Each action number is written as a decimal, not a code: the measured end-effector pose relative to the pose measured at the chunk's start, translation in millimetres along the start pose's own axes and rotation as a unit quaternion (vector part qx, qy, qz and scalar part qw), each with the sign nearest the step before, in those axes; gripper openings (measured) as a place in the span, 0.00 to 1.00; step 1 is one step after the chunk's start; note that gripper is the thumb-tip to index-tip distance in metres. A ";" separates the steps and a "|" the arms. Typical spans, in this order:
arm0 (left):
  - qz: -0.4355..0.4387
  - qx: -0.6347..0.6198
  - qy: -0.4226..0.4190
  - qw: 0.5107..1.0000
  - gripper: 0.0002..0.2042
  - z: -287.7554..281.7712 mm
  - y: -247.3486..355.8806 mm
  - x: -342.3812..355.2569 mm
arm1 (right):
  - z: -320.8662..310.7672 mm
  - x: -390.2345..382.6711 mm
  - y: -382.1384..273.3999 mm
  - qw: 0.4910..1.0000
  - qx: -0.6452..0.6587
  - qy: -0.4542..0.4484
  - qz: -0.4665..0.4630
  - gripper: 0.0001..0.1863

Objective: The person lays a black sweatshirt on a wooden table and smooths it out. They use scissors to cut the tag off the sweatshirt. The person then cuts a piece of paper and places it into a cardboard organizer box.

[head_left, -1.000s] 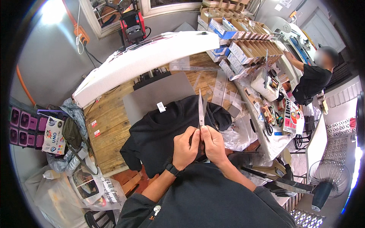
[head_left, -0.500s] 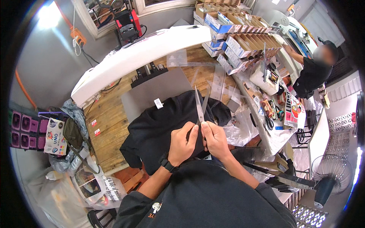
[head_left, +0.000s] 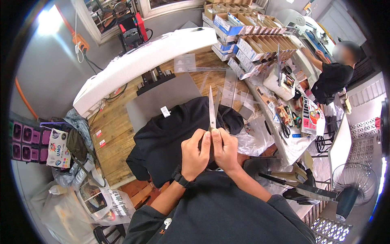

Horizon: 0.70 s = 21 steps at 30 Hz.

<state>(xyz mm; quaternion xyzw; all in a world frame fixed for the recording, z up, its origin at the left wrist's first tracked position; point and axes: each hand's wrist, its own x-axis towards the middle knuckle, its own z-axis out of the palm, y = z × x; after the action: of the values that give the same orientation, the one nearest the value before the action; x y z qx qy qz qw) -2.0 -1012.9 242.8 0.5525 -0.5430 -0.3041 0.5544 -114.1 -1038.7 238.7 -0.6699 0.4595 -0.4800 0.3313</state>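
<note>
From here I see the left hand [head_left: 196, 153] and right hand [head_left: 225, 149] pressed thumb to thumb, fingers curled tight about the handles of long silver metal scissors [head_left: 212, 116], whose slightly parted blades point straight ahead, neither hand clearly nearer. A black cloth garment [head_left: 162, 138] spreads beneath and leftward of the fingers; farther ahead lie a flat grey plate [head_left: 162, 95] and, beyond the tips, clear plastic rulers [head_left: 230, 87].

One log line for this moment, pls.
left hand: holding scissors | right hand: holding scissors | blades: slightly apart, pointing away | beneath: black garment, partly on gray board
</note>
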 end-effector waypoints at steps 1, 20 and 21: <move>-0.024 0.007 -0.020 0.999 0.10 -6.0 3.4 1.7 | -4.5 1.3 2.1 1.000 -0.014 -0.020 -0.002 0.15; -0.082 -0.038 0.005 0.996 0.11 -5.7 -4.4 -6.5 | 1.8 0.3 -2.7 0.995 0.049 -0.057 0.070 0.16; -0.084 -0.021 0.002 0.996 0.10 -4.6 -3.4 -5.5 | -6.4 2.3 -2.8 0.987 0.061 -0.087 0.123 0.16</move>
<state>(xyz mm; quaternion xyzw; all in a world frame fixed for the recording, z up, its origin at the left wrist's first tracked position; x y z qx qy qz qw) 2.0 -1007.1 239.0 0.5850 -0.4867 -0.3601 0.5396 -119.0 -1039.9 244.0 -0.6259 0.4774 -0.4029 0.4669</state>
